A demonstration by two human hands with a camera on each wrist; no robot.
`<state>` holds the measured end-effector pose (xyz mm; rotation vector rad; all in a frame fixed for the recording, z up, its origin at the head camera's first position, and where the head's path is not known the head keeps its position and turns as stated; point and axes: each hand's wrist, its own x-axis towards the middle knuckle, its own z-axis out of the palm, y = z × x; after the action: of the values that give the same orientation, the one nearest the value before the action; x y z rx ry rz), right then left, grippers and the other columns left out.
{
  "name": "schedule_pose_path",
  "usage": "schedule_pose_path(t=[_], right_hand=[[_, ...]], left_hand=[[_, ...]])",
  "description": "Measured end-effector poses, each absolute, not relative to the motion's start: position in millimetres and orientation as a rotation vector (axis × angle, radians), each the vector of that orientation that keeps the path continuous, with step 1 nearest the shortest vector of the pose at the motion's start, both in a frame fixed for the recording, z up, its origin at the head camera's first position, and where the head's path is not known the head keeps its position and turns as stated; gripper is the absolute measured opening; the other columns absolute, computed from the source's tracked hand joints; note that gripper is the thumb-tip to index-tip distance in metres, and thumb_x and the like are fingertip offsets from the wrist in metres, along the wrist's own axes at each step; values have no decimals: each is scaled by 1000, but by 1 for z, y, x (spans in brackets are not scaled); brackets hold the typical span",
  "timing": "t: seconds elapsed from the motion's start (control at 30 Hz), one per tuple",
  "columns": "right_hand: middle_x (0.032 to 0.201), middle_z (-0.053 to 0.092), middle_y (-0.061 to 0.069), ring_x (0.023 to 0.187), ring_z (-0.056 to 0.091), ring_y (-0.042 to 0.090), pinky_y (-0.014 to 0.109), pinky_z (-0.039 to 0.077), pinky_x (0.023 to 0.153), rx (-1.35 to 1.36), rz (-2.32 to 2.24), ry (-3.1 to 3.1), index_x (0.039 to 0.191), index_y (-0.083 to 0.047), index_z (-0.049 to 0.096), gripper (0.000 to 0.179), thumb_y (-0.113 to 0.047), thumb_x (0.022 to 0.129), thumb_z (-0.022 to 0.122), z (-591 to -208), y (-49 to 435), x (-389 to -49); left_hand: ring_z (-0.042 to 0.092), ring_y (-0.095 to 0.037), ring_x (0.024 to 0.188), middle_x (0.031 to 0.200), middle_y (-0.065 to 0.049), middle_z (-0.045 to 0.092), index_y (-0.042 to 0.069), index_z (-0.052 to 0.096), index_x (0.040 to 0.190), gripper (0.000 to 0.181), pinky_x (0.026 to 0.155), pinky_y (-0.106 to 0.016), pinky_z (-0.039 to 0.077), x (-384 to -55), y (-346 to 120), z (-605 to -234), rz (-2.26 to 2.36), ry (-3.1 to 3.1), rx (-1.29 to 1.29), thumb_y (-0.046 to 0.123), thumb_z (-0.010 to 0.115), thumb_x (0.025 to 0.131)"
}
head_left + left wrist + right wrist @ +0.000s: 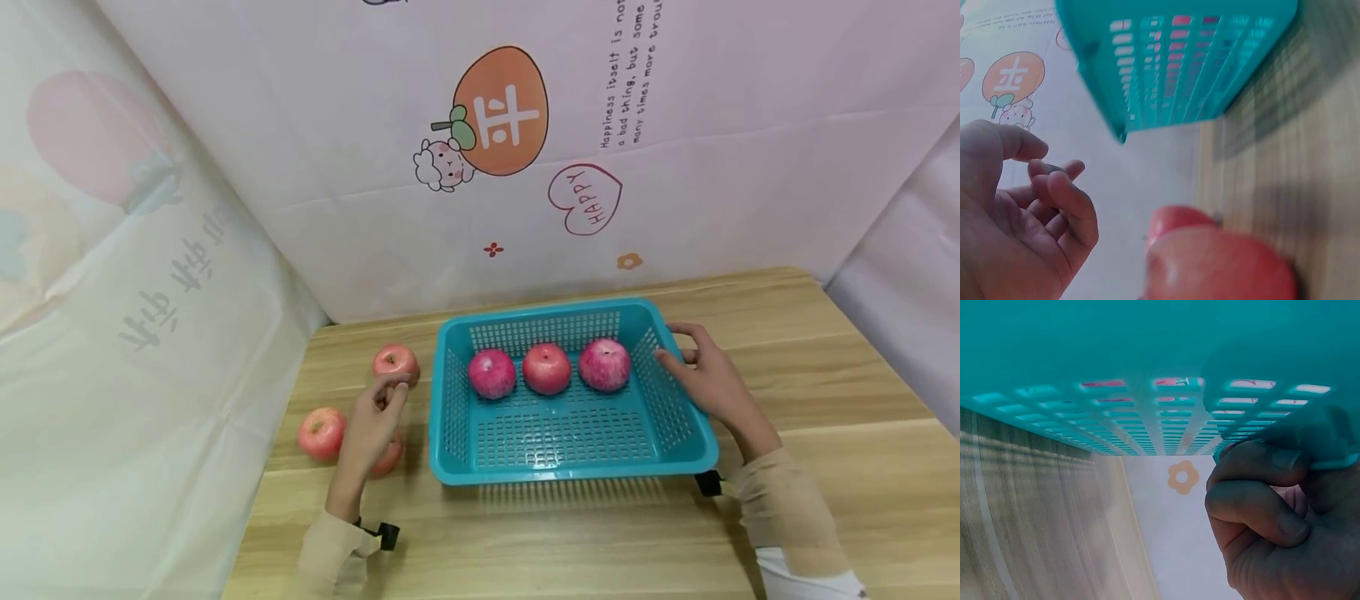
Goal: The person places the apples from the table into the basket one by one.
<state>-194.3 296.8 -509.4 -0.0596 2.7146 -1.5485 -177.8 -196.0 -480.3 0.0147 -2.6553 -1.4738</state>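
Observation:
A teal plastic basket (562, 477) with slotted walls holds three round fruits in a row: a magenta one (492, 373), a red apple (547, 368) and a larger magenta one (605, 364). My right hand (708, 377) grips the basket's right rim, thumb over the inner side and fingers curled beneath the rim outside, as the right wrist view shows. Left of the basket, my left hand (375, 421) hovers with loosely bent fingers and nothing between them. Around it lie a red apple (395, 363), another apple (322, 433), and a third apple (387, 457) partly hidden behind the hand.
The wood-grain table (570, 550) meets a printed white cloth (360, 225) hung along its back. More cloth (150, 400) hangs along the left side. Black wrist mounts (387, 536) sit at both wrists.

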Motion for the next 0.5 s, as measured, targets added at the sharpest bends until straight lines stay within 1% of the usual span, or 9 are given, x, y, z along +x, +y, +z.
schedule_pose_path(t=[0.1, 0.23, 0.37, 0.5], right_hand=[[132, 61, 46, 95, 78, 41, 43, 67, 64, -52, -1533, 2717, 165, -2, 23, 72, -40, 112, 53, -510, 296, -195], [132, 61, 46, 96, 77, 41, 42, 66, 64, -48, -1511, 2734, 165, -3, 24, 72, -41, 111, 53, -510, 296, -194], [131, 61, 45, 97, 77, 40, 41, 66, 64, -53, -1505, 2737, 165, -2, 24, 72, -41, 112, 53, -508, 295, -193], [132, 61, 45, 98, 77, 41, 41, 66, 65, -56, -1504, 2735, 165, -3, 24, 73, -42, 112, 52, -507, 296, -195]], left_hand=[[49, -9, 59, 82, -2, 52, 11, 73, 127, 26, 56, -21, 41, -176, -208, -476, -1429, -2658, -35, 25, 61, 108], [56, -13, 75, 89, -5, 59, 7, 72, 129, 30, 68, -22, 46, -174, -219, -471, -1334, -2685, -75, 25, 61, 107], [61, -15, 87, 95, -7, 65, 10, 73, 128, 29, 77, -20, 51, -172, -229, -468, -1264, -2703, -92, 24, 62, 106], [65, -18, 98, 101, -6, 67, 12, 72, 131, 28, 85, -24, 56, -170, -236, -464, -1226, -2730, -141, 23, 64, 106]])
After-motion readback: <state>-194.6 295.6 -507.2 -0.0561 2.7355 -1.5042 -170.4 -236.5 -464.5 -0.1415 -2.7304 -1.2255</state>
